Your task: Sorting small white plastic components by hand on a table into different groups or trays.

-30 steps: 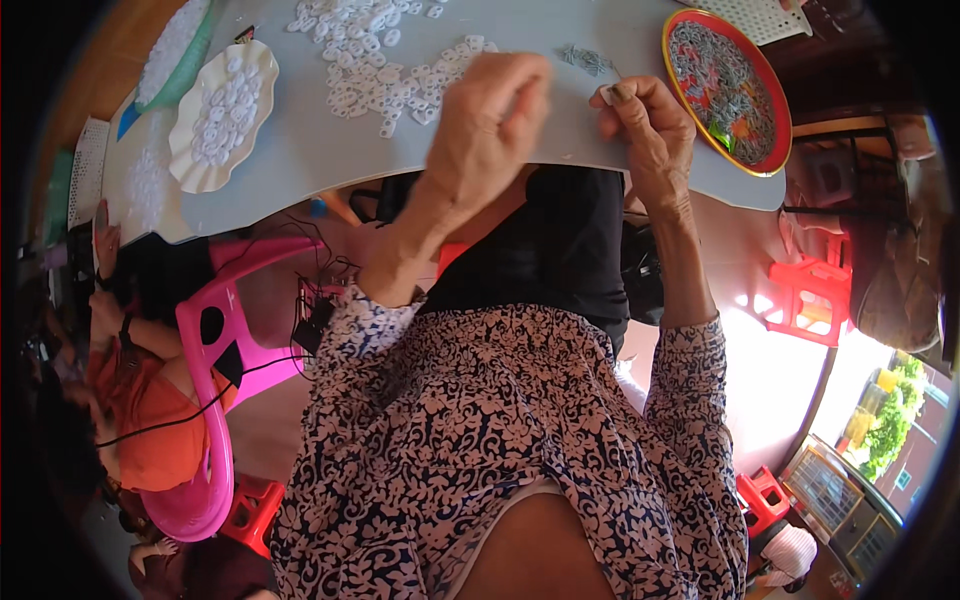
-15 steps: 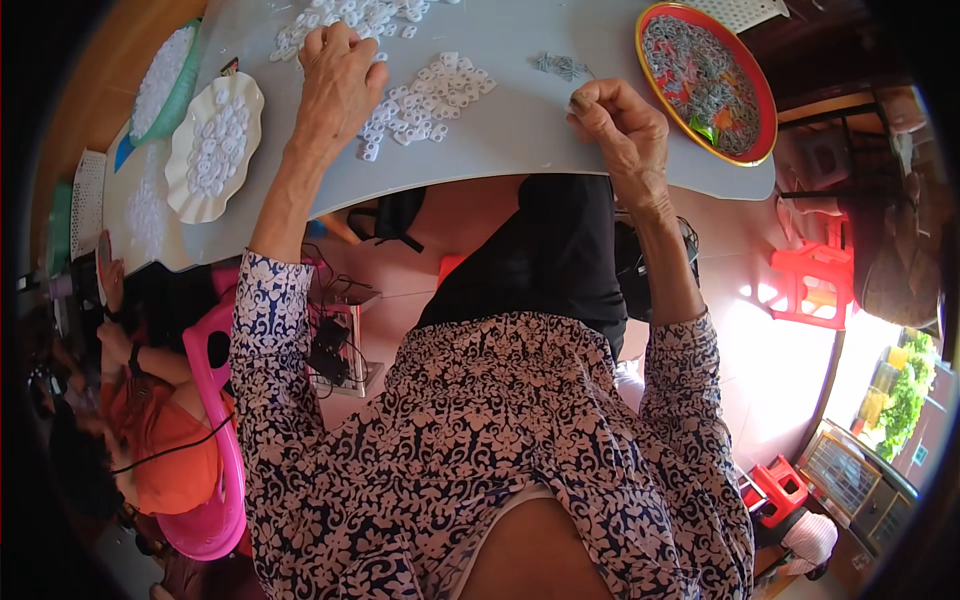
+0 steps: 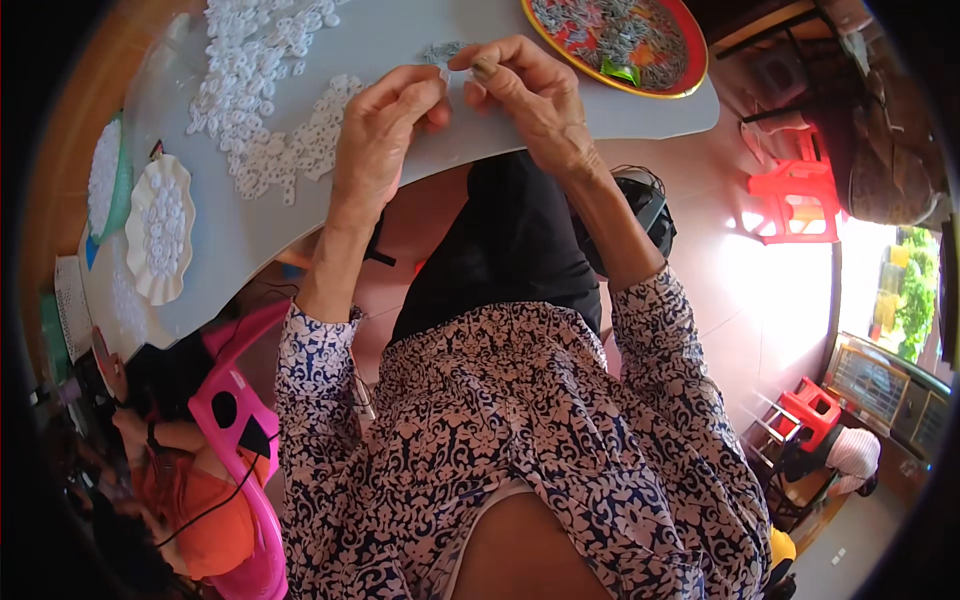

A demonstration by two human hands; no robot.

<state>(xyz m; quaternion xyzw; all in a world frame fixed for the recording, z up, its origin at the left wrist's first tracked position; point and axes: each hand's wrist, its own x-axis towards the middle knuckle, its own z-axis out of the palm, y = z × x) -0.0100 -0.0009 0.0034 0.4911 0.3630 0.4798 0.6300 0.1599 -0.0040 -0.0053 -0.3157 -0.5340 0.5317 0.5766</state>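
A small whitish piece (image 3: 446,75) is pinched at the fingertips of the left hand (image 3: 372,132), upper middle of the frame. Fingers partly cover its outline.

Counting one left hand (image 3: 375,130), one right hand (image 3: 545,110) at twelve o'clock; one red tray (image 3: 695,45) at one; one scalloped dish (image 3: 160,288), one green bowl (image 3: 122,190) toward nine; seemingly, in glare, two stools (image 3: 790,180) at two and four (white pieces (image 3: 245,85) beyond tallying).
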